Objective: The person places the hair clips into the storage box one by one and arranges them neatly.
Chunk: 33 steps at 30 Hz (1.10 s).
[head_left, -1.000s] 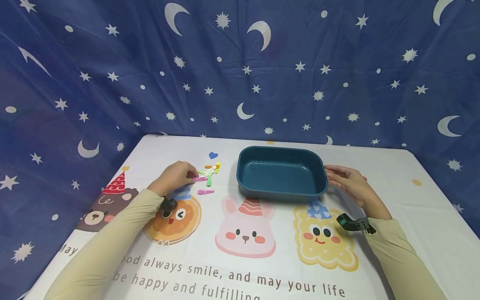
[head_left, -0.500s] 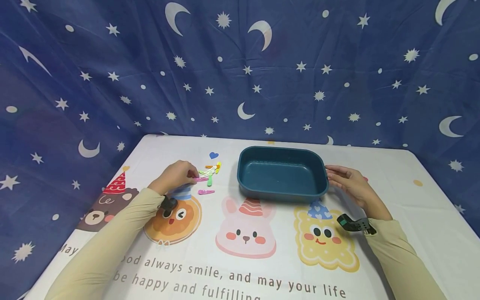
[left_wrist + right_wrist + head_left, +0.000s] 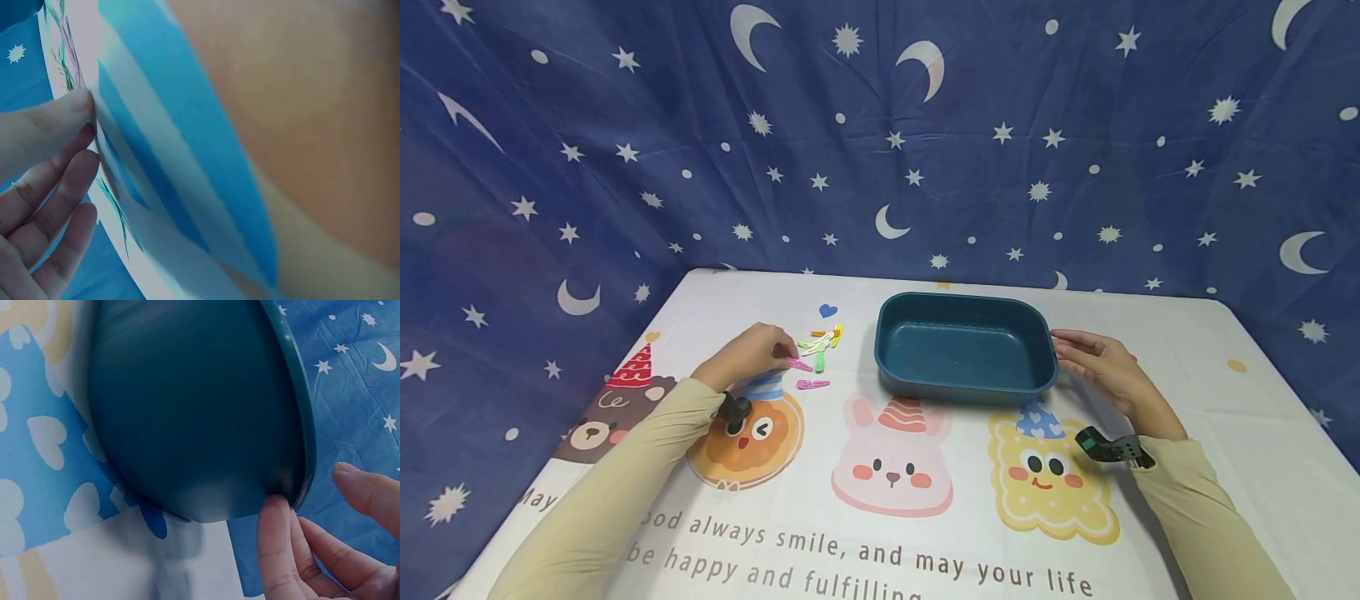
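At the left of the table, my left hand pinches the near end of a pink snap hair clip between thumb and fingers. Just beyond it lies a small group of hair clips: a green one, white ones, a yellow one and an orange one. Nearer the front is a second pink hair clip. On the other side, my right hand rests its relaxed fingers against the right end of a dark teal plastic bin. The right wrist view shows a fingertip against the bin's outer wall.
A white tablecloth with printed cartoon animals and lettering covers the table. Behind and to the left hangs a blue curtain with moons and stars. The bin's upright walls stand between the two hands.
The pink clip at my left fingertips has swung its far end toward the front, away from the other clips. My right hand and the bin have stayed in place.
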{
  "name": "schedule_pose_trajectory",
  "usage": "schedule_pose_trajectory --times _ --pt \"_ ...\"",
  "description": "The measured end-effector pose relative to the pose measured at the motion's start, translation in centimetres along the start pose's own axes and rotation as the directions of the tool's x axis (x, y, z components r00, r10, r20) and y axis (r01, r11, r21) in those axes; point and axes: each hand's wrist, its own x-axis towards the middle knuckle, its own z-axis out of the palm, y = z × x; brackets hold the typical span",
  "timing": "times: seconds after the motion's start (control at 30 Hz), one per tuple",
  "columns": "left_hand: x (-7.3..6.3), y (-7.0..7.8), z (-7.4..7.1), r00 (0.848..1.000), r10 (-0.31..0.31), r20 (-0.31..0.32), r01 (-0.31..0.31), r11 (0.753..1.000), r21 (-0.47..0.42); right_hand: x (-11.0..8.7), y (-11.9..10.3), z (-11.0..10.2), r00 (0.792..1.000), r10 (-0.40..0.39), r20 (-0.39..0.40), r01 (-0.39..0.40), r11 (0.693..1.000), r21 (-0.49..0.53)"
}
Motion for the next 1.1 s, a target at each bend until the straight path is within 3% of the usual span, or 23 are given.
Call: schedule_pose_trajectory --times 0.23,0.57,0.73,0.87,1.1 --pt "-0.1 -0.2 0.1 1.0 -0.012 0.013 0.012 1.0 -0.017 -0.1 -0.1 0.0 1.0 0.03 -0.006 -0.031 0.999 -0.033" --pt "-0.4 -0.6 -0.2 0.999 -0.034 -0.002 0.034 0.998 -0.048 0.0 0.3 0.0 1.0 0.025 -0.008 -0.025 1.0 0.01" --pt "-0.4 -0.5 -0.7 0.999 -0.043 -0.031 0.041 0.997 -0.061 0.2 0.3 0.3 0.998 0.059 -0.038 -0.061 0.996 -0.058" --pt "-0.5 -0.1 -1.1 0.997 -0.032 -0.068 0.027 0.997 -0.068 0.3 0.2 0.5 0.995 0.075 -0.073 -0.082 0.99 -0.112" --pt "-0.5 1.4 -1.8 0.993 -0.013 -0.117 0.004 0.997 -0.077 0.2 0.2 0.7 0.998 0.047 -0.048 -0.049 0.998 -0.047"
